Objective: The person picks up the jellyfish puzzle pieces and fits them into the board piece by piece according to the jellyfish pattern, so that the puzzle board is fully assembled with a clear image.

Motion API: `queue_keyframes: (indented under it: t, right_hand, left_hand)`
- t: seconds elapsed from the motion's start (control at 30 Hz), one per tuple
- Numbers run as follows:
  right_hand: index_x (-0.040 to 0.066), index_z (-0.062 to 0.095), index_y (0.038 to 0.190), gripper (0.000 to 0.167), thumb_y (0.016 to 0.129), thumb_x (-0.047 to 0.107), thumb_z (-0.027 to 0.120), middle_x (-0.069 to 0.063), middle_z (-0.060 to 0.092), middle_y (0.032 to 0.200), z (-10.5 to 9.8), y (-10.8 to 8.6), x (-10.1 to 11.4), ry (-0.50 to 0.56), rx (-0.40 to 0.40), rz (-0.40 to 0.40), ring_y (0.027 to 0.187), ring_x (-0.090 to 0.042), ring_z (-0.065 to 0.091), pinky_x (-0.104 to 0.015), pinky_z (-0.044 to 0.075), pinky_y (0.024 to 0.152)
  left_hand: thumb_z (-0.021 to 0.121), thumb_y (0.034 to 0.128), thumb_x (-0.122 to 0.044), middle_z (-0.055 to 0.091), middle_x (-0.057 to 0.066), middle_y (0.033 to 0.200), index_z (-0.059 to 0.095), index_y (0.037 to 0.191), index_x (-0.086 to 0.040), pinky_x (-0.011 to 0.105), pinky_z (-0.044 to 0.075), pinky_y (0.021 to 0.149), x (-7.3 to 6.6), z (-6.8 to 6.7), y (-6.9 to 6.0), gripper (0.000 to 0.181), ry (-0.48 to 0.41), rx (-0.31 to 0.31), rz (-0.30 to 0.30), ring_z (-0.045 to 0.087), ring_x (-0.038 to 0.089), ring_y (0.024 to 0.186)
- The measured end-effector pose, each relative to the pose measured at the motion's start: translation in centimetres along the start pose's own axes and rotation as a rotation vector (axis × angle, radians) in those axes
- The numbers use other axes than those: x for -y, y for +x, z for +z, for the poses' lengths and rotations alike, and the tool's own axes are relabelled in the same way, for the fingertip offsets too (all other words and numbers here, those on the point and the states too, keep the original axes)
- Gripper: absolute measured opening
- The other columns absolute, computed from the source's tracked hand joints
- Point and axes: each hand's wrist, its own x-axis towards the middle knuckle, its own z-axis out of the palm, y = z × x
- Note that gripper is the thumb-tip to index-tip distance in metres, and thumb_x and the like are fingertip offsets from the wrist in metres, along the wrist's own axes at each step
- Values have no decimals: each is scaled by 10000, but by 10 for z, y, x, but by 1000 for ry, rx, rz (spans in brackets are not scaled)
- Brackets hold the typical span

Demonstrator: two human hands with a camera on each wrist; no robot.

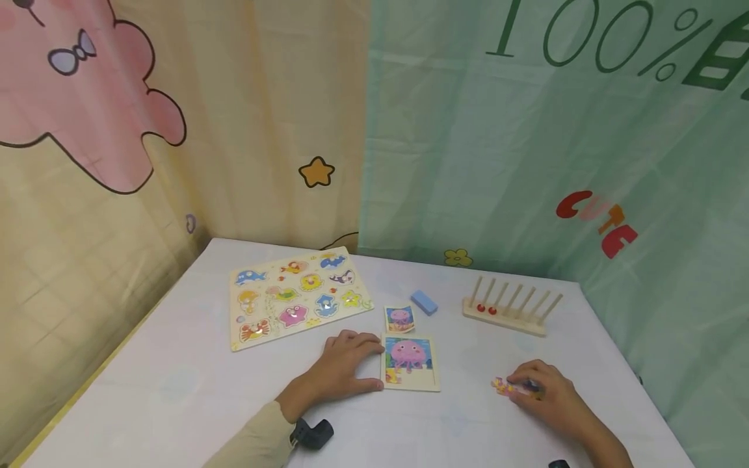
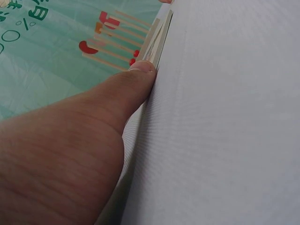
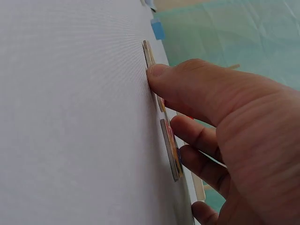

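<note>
A wooden jigsaw tray (image 1: 434,383) holds a partly assembled pink jellyfish picture, with bare wood at its lower right. My left hand (image 1: 345,369) rests at the tray's left side, fingers and thumb spread against its edge. To the right, my right hand (image 1: 547,393) pinches a pink and yellow puzzle piece (image 1: 501,386) low at the tabletop, thumb on its near edge. Beneath the other fingers of that hand lies a second puzzle piece (image 3: 170,150); the hand partly covers it in the head view. A small jellyfish picture card (image 1: 400,319) lies just behind the tray.
At the back left lies a sea-animal peg puzzle board (image 1: 301,298). A blue block (image 1: 424,303) sits behind the card. A wooden peg rack (image 1: 504,318) with two red beads stands back right. Printed curtains (image 1: 281,130) hang behind the white table (image 1: 175,383).
</note>
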Motion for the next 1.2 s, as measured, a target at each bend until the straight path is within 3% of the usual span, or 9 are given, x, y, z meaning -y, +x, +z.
queue_keyframes:
  t: [0.23,0.67,1.0,1.2]
  right_hand:
    - [325,745,971,342,721,167,918,166,620,1050,1,-3,-3,-11,-20,-15,995,-100,579,-420,429,768]
    - [313,747,983,343,731,147,911,141,627,1046,2,-6,-5,40,-33,-17,988,-81,575,-265,414,823]
    - [329,742,963,357,716,140,918,146,625,1035,5,-6,-6,51,-47,-13,988,-78,577,-368,341,805]
    - [294,741,966,383,695,94,923,126,643,1024,7,-1,-6,75,-76,-83,963,-79,588,-169,371,848]
  left_hand:
    - [686,876,-627,479,-86,1474,578,1410,-270,499,313,982,1,3,1,651,-2,5,-4,380,239,1317]
    - [669,881,-644,480,-82,1477,578,1414,-265,506,314,985,1,3,1,660,0,10,0,377,243,1325]
    - [670,876,-650,478,-89,1480,581,1408,-274,496,317,978,1,3,0,658,0,16,-9,377,235,1322]
    - [668,880,-647,479,-84,1481,582,1410,-270,500,317,977,3,2,2,656,7,4,0,378,242,1321]
